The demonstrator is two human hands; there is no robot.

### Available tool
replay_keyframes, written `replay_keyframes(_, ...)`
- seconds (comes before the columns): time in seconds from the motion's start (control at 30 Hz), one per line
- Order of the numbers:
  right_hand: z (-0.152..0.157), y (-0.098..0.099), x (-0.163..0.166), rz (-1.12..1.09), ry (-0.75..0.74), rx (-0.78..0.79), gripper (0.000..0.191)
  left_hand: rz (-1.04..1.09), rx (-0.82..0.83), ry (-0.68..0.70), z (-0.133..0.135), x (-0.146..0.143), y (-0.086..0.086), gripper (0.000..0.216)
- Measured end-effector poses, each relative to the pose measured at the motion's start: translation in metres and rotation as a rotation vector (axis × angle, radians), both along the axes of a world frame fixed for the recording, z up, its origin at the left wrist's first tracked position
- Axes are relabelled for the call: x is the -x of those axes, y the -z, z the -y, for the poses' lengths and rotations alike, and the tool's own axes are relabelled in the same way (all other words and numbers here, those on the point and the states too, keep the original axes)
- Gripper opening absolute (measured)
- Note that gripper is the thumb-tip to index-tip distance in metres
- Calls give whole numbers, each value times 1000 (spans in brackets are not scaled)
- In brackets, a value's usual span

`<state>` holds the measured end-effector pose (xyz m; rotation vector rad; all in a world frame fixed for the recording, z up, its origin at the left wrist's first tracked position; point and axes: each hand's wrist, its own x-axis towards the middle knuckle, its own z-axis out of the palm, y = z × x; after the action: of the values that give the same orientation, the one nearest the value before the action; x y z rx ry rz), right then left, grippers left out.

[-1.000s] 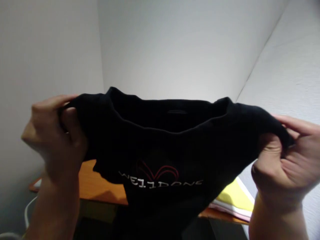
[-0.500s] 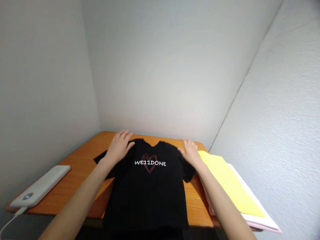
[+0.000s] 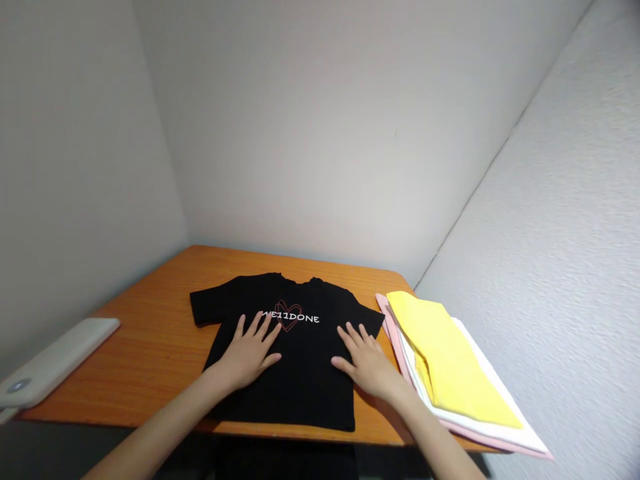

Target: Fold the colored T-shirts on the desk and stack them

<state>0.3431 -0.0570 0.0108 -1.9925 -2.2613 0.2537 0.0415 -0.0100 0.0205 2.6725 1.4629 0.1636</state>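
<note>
A black T-shirt (image 3: 300, 387) with white "WE11DONE" lettering over a red heart outline lies spread, front side up, on the wooden table (image 3: 150, 347). Its collar points to the far wall and its hem is near the front table edge. My left hand (image 3: 249, 353) rests on the shirt's left half, palm down, fingers spread just below the lettering. On the right half, by the side seam, lies my right hand (image 3: 367, 363), likewise flat with fingers apart. Neither hand grips any cloth.
To the right, a stack of folded cloth reaches the table's front edge: yellow fabric (image 3: 450, 367) on top, with white cloth (image 3: 530, 437) and pink cloth (image 3: 393, 327) beneath. A white power bank (image 3: 60, 360) with a cable lies at the left edge. Walls close off the back and sides.
Both hands have moved from the shoulders and sleeves down toward me onto the shirt's body. The shirt's sleeves now lie spread outward and its hem rests on the table.
</note>
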Motion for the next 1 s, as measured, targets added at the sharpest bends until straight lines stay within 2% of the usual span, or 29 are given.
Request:
replay_keyframes(0.03,-9,-12,-6,15,28,-27,76,20,-30,56,14,-11,-5,62)
replay_keyframes(0.1,-34,-35,-18,57,126,-80,67,99,-61,257,47,-39,-7,64)
replay_keyframes(0.17,-62,-51,-29,85,233,-84,53,176,-56,447,80,-70,3,72)
replay_keyframes(0.2,-75,-54,-33,94,282,-66,47,191,-57,488,94,-85,13,77)
replay_keyframes(0.27,-95,-52,-38,113,359,-13,40,170,-86,476,114,-108,37,82)
replay_keyframes(0.3,-101,-47,-39,125,386,12,36,148,-118,448,121,-116,50,77)
replay_keyframes(0.37,-105,-36,-40,149,418,40,28,130,-220,395,128,-123,68,56)
replay_keyframes(0.43,-102,-27,-40,162,430,32,24,158,-320,383,131,-121,74,40)
replay_keyframes(0.5,-97,-26,-43,147,433,9,20,199,-349,379,133,-114,68,33)
replay_keyframes(0.6,-93,-40,-52,45,416,-12,10,238,-258,321,134,-103,44,19)
replay_keyframes(0.7,-92,-68,-60,-125,408,-19,16,386,-89,248,132,-94,17,11)
replay_keyframes(0.8,-94,-101,-57,-350,398,-27,20,699,105,165,128,-82,-6,18)
replay_keyframes(0.93,-114,-143,-13,-639,336,-64,17,1135,418,-8,128,-53,-27,9)
replay_keyframes(1.0,-134,-157,27,-729,281,-69,18,1229,438,-141,129,-32,-31,9)
